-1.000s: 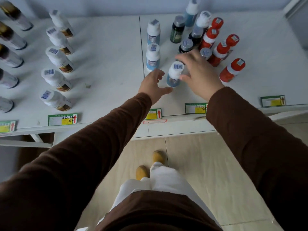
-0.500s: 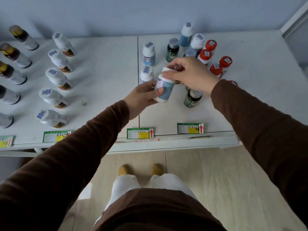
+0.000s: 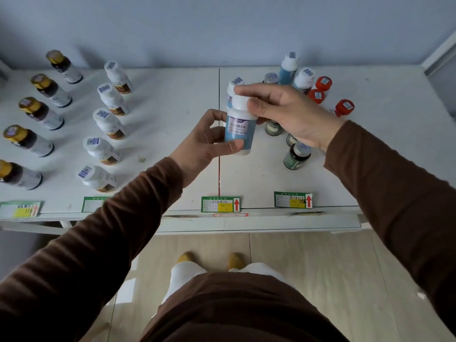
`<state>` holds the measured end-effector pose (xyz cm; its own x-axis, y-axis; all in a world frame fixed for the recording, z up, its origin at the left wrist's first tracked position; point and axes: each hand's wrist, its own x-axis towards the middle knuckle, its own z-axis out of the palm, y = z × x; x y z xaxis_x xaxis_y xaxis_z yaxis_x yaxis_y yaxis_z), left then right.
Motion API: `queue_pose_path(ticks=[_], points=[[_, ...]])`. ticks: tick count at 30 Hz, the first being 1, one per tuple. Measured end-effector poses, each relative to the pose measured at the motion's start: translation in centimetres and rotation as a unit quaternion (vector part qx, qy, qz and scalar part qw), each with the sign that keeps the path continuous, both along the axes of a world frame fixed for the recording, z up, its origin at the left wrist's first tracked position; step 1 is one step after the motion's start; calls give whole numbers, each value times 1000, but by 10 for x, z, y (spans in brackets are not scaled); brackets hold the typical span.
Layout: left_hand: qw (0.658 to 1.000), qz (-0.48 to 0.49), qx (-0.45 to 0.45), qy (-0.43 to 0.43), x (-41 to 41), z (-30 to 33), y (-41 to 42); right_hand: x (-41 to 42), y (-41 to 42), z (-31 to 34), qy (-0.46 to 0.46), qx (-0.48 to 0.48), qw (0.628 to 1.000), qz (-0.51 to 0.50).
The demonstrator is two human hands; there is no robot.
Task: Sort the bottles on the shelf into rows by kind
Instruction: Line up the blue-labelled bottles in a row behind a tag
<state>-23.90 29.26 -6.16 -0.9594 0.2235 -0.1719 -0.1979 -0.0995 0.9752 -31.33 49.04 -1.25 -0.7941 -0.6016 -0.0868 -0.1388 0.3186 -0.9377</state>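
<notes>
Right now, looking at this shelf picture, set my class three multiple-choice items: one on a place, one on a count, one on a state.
1. Where do the gold-capped bottles stand?
A. far left
B. far right
C. on the floor

2. How many gold-capped bottles show?
A. two
B. five
C. nine

3. How is the blue bottle held?
A. lying loose on the shelf
B. by one hand
C. by both hands

Key: 1 A, they line the shelf's left end. 2 B, five gold caps run front to back. 3 C, left hand grips its body, right hand its white cap.
</notes>
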Motion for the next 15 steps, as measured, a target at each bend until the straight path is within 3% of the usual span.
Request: queue_pose_path(ticks=[6, 11, 15], points=[[996, 34, -78, 20, 3, -25, -7, 8, -6, -17, 1, 31, 999, 17], [979, 36, -190, 62, 10, -53, -16, 25, -24, -45, 121, 144, 982, -10], [948, -11, -306, 84, 16, -72, -35, 41, -37, -71, 165, 201, 965, 24]])
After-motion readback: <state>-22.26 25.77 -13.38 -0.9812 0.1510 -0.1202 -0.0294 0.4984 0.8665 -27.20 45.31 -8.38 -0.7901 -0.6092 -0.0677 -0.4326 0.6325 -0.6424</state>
